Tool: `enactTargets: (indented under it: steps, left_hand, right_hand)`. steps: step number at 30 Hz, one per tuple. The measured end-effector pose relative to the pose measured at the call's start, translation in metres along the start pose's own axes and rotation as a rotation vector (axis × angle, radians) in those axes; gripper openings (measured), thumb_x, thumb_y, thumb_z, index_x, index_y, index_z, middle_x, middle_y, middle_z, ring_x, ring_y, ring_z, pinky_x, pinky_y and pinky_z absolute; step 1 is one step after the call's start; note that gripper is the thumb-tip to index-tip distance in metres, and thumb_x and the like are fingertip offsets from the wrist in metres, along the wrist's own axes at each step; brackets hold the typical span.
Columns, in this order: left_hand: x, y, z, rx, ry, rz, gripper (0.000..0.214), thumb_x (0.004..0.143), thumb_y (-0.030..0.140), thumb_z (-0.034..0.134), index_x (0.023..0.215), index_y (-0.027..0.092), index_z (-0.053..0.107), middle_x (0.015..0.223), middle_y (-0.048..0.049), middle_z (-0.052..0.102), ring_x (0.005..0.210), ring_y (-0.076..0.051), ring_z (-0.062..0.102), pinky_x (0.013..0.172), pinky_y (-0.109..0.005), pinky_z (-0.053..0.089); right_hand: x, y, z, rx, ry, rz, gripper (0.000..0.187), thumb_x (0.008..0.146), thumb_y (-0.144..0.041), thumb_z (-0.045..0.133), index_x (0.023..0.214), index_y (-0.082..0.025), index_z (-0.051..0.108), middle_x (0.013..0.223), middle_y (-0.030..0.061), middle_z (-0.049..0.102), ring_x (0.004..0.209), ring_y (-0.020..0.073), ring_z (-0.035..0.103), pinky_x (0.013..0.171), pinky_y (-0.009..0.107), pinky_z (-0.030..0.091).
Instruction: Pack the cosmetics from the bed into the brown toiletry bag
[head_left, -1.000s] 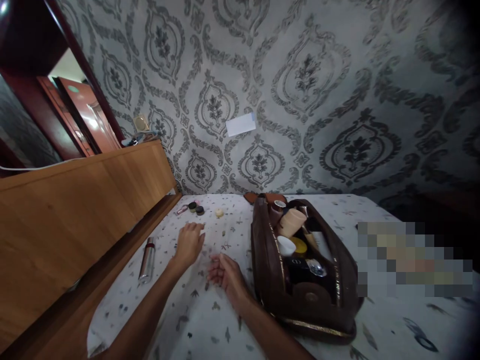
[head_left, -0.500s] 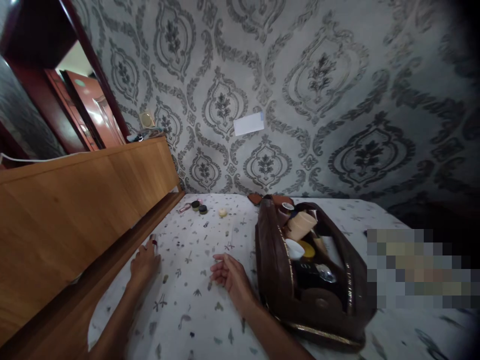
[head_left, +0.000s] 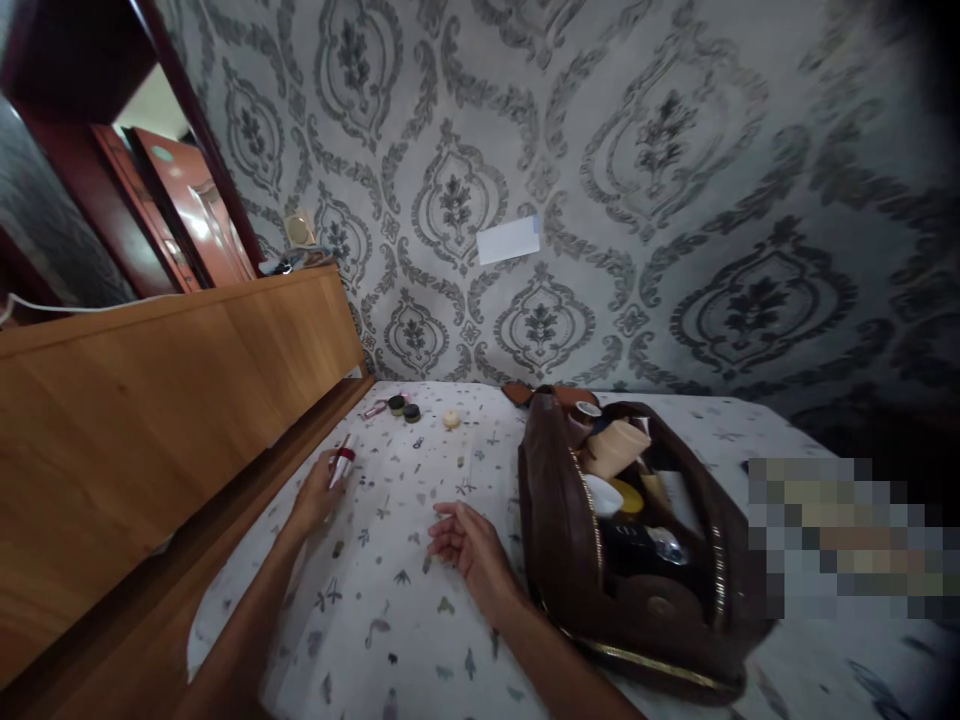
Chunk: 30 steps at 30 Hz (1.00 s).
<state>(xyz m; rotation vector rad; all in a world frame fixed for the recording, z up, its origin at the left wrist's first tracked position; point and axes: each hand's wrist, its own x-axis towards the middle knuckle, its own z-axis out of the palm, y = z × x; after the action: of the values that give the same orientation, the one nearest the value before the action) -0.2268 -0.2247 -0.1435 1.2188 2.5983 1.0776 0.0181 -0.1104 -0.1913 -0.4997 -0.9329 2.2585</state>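
A small pale tube with a dark red band [head_left: 342, 464] is in my left hand [head_left: 318, 492], its fingers closed around it just above the patterned white sheet [head_left: 390, 600]. My right hand [head_left: 474, 552] holds nothing; its fingers are loosely curled and apart, over the sheet. Just right of that hand stands a brown bag [head_left: 551, 520], unzipped at the top. Inside it are a beige tube [head_left: 616, 447], a white rounded item [head_left: 602, 496], a yellow lid [head_left: 627, 497] and a black item with a clear end [head_left: 667, 546].
Toward the wall lie two small dark round jars [head_left: 412, 412], a cream-coloured round item [head_left: 451, 419] and a pink item [head_left: 373, 409]. A wooden board [head_left: 195, 370] borders the sheet on the left. A pixelated patch [head_left: 847, 540] covers something at the right.
My left hand has lifted and moved right, and more of the tube in it now shows. My right hand keeps nearly the same pose, and the view has shifted slightly.
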Motion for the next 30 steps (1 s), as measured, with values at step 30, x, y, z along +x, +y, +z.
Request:
enactTargets:
  steps: [30]
  left_hand:
    - [-0.001, 0.084, 0.097, -1.656, -0.450, -0.258, 0.018, 0.085, 0.020, 0.063, 0.101, 0.010, 0.061, 0.099, -0.0133, 0.071, 0.093, -0.023, 0.070, 0.085, -0.035, 0.058]
  right_hand:
    - [0.011, 0.008, 0.024, -0.055, 0.125, 0.210, 0.038, 0.074, -0.050, 0.076, 0.081, -0.015, 0.064, 0.070, 0.0044, 0.067, 0.064, 0.0205, 0.070, 0.057, 0.031, 0.053]
